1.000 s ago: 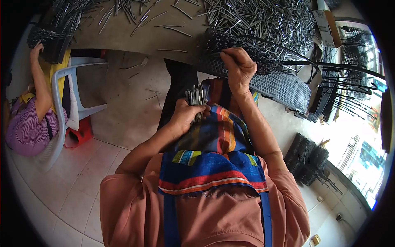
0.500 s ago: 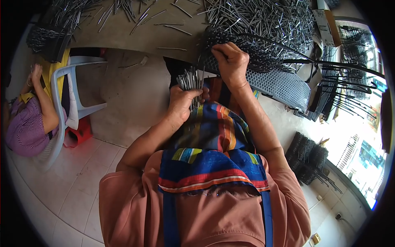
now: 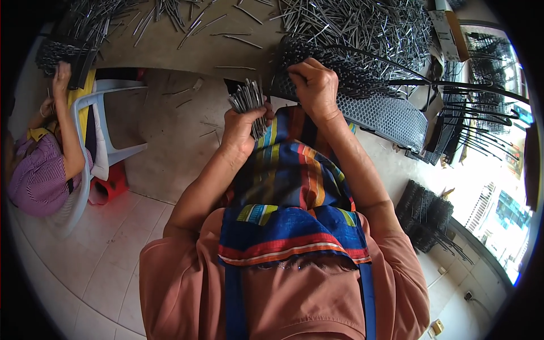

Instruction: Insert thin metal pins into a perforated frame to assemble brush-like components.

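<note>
My left hand (image 3: 242, 126) is wrapped round a bundle of thin grey metal rods (image 3: 247, 97), held upright over the apron on my lap. To its right, my right hand (image 3: 316, 88) is closed in a pinch at the near left end of a black perforated rack (image 3: 385, 116). Whatever sits between its fingertips is too small or hidden to make out. Dark rod ends (image 3: 354, 76) crowd the rack's holes just beyond that hand.
A large heap of loose rods (image 3: 362, 28) covers the table (image 3: 164, 54) behind the rack, with scattered ones to its left. At far left a person (image 3: 42, 175) sits on a pale plastic chair (image 3: 85, 153), one hand at another rack (image 3: 62, 54). Black racks with hooked bars (image 3: 470, 124) stand right.
My left hand has shifted left and slightly up with the bundle. My right hand stays pinched near the rack, moved a little left. The other person's arm has risen to their rack.
</note>
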A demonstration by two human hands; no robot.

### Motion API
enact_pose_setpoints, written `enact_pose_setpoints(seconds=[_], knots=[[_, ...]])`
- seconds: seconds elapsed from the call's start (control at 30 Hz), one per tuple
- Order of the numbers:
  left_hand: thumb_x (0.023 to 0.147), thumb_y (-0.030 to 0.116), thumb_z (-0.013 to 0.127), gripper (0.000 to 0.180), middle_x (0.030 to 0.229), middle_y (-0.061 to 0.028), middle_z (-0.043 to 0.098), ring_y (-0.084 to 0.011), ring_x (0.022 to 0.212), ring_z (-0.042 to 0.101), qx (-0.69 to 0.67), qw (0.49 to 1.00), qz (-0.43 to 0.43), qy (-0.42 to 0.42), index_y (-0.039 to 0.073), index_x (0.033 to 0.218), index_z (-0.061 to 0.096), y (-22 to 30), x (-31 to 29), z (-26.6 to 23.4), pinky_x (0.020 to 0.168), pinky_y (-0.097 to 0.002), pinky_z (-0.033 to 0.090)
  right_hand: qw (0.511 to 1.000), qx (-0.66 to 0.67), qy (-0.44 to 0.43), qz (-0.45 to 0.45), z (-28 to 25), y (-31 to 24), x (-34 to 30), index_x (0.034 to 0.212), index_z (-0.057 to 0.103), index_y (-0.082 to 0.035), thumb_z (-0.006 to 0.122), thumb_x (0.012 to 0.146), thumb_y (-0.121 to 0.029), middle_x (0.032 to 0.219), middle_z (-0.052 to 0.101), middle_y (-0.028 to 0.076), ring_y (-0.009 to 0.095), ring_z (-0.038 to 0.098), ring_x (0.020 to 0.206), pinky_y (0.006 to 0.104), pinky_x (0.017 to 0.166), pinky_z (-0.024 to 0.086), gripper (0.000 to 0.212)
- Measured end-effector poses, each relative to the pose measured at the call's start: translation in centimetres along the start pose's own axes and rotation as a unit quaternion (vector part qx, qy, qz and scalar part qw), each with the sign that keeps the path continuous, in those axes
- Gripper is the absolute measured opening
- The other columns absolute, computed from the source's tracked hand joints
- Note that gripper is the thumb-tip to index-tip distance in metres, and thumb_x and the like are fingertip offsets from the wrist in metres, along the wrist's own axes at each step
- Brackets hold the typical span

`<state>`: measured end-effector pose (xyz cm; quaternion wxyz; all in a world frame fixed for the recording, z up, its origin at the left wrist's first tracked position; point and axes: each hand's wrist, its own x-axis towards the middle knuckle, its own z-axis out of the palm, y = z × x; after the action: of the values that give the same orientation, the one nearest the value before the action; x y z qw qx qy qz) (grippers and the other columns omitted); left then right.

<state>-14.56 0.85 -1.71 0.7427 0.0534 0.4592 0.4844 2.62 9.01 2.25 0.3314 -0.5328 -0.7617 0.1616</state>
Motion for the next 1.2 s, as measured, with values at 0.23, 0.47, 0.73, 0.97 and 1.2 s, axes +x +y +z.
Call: enact_pose_setpoints(seconds=[0.23,0.47,0.73,0.97,1.2], knots=[[0.082,-0.004,0.063,0.028,0.091,-0.0093,0.070,-0.0186,0.076,0.068,-0.001,1.000,0.005,0.004,0.002,0.109,0.065,1.1,1.1,0.6,0.064,-0.0299,0.054,0.996,-0.090,0.019,0.006,-0.2,-1.1,1.1,0.089,0.072,-0.010,0.074,0.068,-0.009,0.087,0.063,0.004,0.027,0.064,0.075,0.0367,0.066,0.050,0.021],[0.082,-0.005,0.063,0.027,0.093,-0.0093,0.071,-0.0184,0.077,0.069,0.000,1.000,0.012,0.009,0.002,0.108,0.066,1.6,0.8,1.4,0.064,-0.0294,0.054,0.981,-0.186,-0.005,-0.046,1.0,-0.7,1.9,0.081,0.069,-0.008,0.073,0.067,-0.012,0.089,0.062,0.002,0.024,0.062,0.082,0.0376,0.070,0.043,0.015],[0.080,-0.009,0.062,0.023,0.087,-0.0141,0.071,-0.0225,0.074,0.069,0.016,1.000,-0.007,0.004,-0.001,0.102,0.065,0.9,-0.8,0.9,0.064,-0.0314,0.055,0.990,-0.089,0.076,-0.079,0.4,-0.5,1.2,0.086,0.071,-0.010,0.072,0.074,-0.012,0.086,0.062,0.002,0.022,0.061,0.079,0.0346,0.069,0.041,0.012],[0.077,-0.010,0.063,0.021,0.085,-0.0152,0.071,-0.0240,0.071,0.070,0.011,0.999,0.005,-0.049,-0.005,0.098,0.065,0.8,-0.9,1.4,0.062,-0.0334,0.056,0.982,-0.126,0.049,-0.131,-0.6,-1.2,-0.5,0.092,0.071,-0.008,0.072,0.077,-0.012,0.083,0.064,0.004,0.018,0.060,0.064,0.0320,0.060,0.044,0.016],[0.078,-0.009,0.064,0.019,0.085,-0.0119,0.070,-0.0231,0.072,0.070,0.070,0.992,-0.034,-0.104,-0.004,0.096,0.066,0.1,-2.1,3.3,0.062,-0.0336,0.057,0.837,0.375,-0.187,0.352,-2.1,-0.2,-3.1,0.078,0.069,-0.001,0.074,0.075,-0.008,0.059,0.059,0.000,0.006,0.053,0.052,0.0241,0.047,0.040,0.009]])
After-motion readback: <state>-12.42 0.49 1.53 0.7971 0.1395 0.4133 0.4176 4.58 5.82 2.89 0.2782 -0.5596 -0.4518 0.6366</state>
